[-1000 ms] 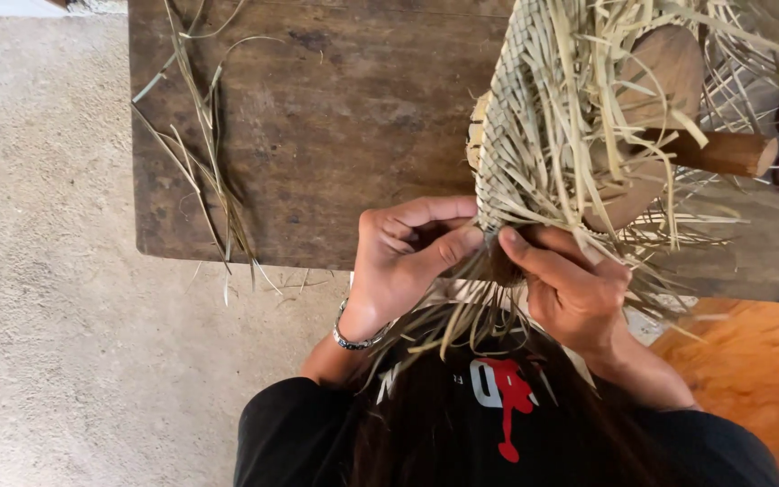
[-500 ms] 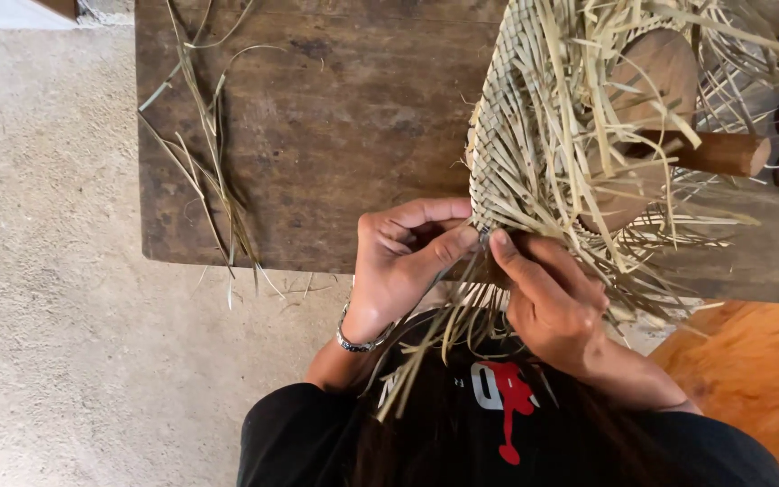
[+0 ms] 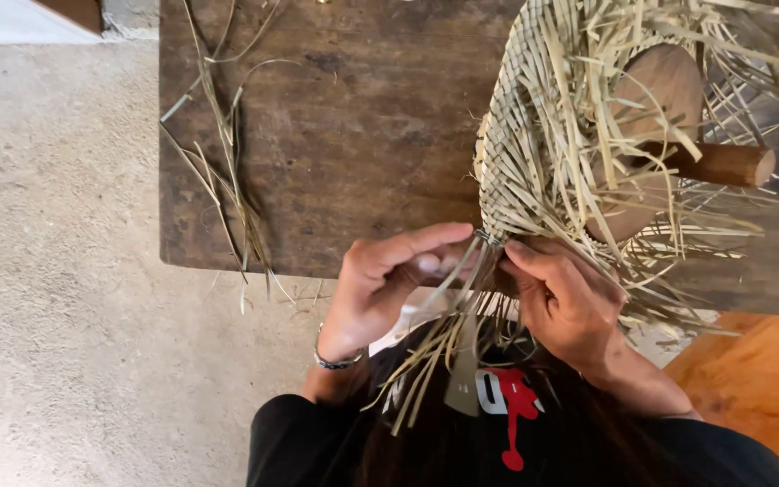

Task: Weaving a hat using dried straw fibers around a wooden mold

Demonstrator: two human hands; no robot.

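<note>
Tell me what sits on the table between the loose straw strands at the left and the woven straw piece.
Nothing: in the head view, the dark wooden table is bare between the loose strands and the woven straw piece.

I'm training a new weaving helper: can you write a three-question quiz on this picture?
1. True or false: both hands work at the lower edge of the woven straw piece.
2. Where do the loose straw strands lie? A) on the left part of the wooden table B) on the orange floor C) on the wooden block
3. Fill in: the left hand wears a ____ at the wrist.

Key
1. True: the left hand and the right hand pinch strips where the weave ends.
2. A: they lie on the wooden table, far from the hands.
3. Bracelet.
</note>
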